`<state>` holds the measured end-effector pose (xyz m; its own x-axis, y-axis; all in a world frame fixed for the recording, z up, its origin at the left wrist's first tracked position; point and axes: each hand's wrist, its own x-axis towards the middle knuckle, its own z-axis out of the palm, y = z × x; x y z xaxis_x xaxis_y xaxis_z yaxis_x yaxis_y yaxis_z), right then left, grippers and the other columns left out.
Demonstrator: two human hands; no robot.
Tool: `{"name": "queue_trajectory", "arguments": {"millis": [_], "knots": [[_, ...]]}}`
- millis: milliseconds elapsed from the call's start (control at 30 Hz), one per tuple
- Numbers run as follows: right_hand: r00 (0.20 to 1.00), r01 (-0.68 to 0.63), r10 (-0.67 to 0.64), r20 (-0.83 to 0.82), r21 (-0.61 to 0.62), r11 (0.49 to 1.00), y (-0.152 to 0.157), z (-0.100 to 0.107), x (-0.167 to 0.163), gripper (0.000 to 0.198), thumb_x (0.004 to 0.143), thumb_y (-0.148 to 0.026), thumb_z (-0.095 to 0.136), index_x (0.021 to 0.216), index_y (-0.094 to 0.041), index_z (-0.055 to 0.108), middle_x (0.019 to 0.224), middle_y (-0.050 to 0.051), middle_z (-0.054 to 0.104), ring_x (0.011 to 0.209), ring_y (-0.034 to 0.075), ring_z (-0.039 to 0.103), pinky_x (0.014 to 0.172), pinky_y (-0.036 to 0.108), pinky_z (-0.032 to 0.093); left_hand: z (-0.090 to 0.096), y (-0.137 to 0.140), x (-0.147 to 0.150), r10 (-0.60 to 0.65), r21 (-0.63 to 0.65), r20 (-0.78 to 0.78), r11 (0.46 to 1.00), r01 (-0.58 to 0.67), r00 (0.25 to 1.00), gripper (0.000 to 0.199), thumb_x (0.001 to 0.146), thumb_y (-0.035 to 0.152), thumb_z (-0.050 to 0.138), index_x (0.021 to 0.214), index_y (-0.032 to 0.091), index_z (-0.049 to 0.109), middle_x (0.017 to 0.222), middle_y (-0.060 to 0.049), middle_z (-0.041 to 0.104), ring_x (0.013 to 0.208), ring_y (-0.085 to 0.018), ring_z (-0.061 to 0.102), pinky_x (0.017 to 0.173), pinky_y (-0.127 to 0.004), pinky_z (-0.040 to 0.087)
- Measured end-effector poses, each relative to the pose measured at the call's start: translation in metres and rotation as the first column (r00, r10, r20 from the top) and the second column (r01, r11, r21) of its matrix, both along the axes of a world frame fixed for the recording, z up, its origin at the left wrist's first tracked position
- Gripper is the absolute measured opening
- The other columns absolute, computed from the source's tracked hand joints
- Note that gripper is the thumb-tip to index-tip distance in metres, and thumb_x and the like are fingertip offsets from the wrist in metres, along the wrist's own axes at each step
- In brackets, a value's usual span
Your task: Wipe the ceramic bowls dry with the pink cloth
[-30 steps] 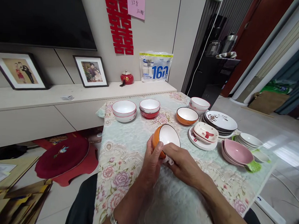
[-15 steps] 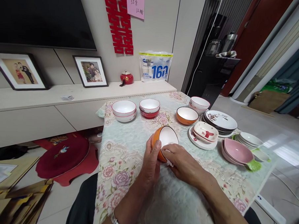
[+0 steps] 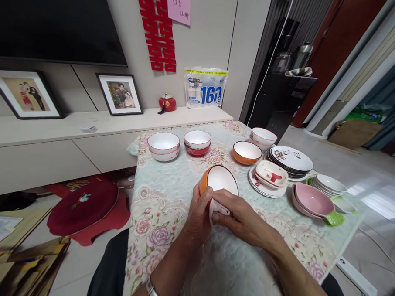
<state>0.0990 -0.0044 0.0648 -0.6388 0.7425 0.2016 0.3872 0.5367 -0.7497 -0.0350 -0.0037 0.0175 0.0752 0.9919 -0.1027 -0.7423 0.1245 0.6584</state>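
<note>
Tilted over the desk (image 3: 170,181), the bowl (image 3: 221,179) could slip and chip if the left hand's (image 3: 199,213) fingers, curled round its side, yield to a tug from the cloth (image 3: 219,207) pinched in the right hand (image 3: 242,214) near the rim.

Between the left hand (image 3: 198,212) and the right hand (image 3: 242,215), a bowl (image 3: 222,180) is held tilted above the table (image 3: 159,194), a cloth (image 3: 219,207) at its near side. Behind it stand two bowl stacks, left (image 3: 164,147) and right (image 3: 197,144), and, farther right, a single bowl (image 3: 247,155); along the table's right side lie a plate stack (image 3: 293,158), dishes (image 3: 271,172) on saucers (image 3: 263,189), and nested bowls (image 3: 314,200). Behind the table's left part, a cabinet (image 3: 153,120) carries, left to right, two picture frames (image 3: 119,94), a jar (image 3: 167,104) and a bag (image 3: 205,89).
</note>
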Motion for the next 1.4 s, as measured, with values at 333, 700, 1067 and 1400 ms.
{"name": "queue_trajectory", "arguments": {"millis": [333, 700, 1067, 1400], "knots": [[0.950, 0.193, -0.254, 0.182, 0.299, 0.935, 0.008, 0.008, 0.043, 0.033, 0.091, -0.008, 0.048, 0.112, -0.023, 0.068, 0.106, 0.007, 0.067, 0.097, 0.020, 0.063, 0.083, 0.034, 0.051, 0.001, -0.002, 0.003, -0.152, -0.104, 0.004, 0.983, 0.151, 0.988, 0.064, 0.084, 0.054, 0.062, 0.139, 0.024, 0.051, 0.134, -0.013, 0.063, 0.119, -0.035, 0.061, 0.093, -0.050, 0.053], [0.971, 0.219, -0.223, -0.083, 0.674, 0.705, 0.005, -0.002, 0.019, 0.051, 0.092, -0.006, 0.045, 0.140, -0.024, 0.050, 0.135, 0.014, 0.057, 0.129, 0.027, 0.053, 0.107, 0.049, 0.046, 0.005, -0.009, 0.003, -0.216, 0.132, -0.151, 0.963, 0.236, 0.965, 0.045, 0.088, 0.043, 0.064, 0.128, 0.022, 0.059, 0.124, -0.010, 0.066, 0.119, -0.031, 0.059, 0.099, -0.043, 0.047], [0.859, 0.511, -0.473, -0.194, 0.352, 0.784, 0.030, -0.022, 0.039, 0.049, 0.087, -0.015, 0.050, 0.134, -0.027, 0.055, 0.124, 0.009, 0.061, 0.117, 0.026, 0.056, 0.101, 0.046, 0.046, 0.002, -0.006, 0.001, -0.054, 0.218, -0.312, 0.968, 0.126, 0.949, 0.070, 0.071, 0.037, 0.079, 0.130, 0.018, 0.048, 0.125, -0.012, 0.061, 0.111, -0.030, 0.059, 0.092, -0.039, 0.047], [0.653, 0.612, -0.676, -0.341, -0.288, 0.737, 0.045, -0.050, 0.037, 0.042, 0.071, -0.031, 0.068, 0.111, -0.017, 0.066, 0.094, 0.005, 0.073, 0.083, 0.023, 0.066, 0.076, 0.036, 0.052, 0.000, -0.008, 0.003, -0.104, 0.202, -0.230, 0.967, 0.152, 0.968, 0.100, 0.055, 0.021, 0.090, 0.140, 0.027, 0.036, 0.147, -0.014, 0.044, 0.128, -0.034, 0.051, 0.102, -0.043, 0.045]]}}
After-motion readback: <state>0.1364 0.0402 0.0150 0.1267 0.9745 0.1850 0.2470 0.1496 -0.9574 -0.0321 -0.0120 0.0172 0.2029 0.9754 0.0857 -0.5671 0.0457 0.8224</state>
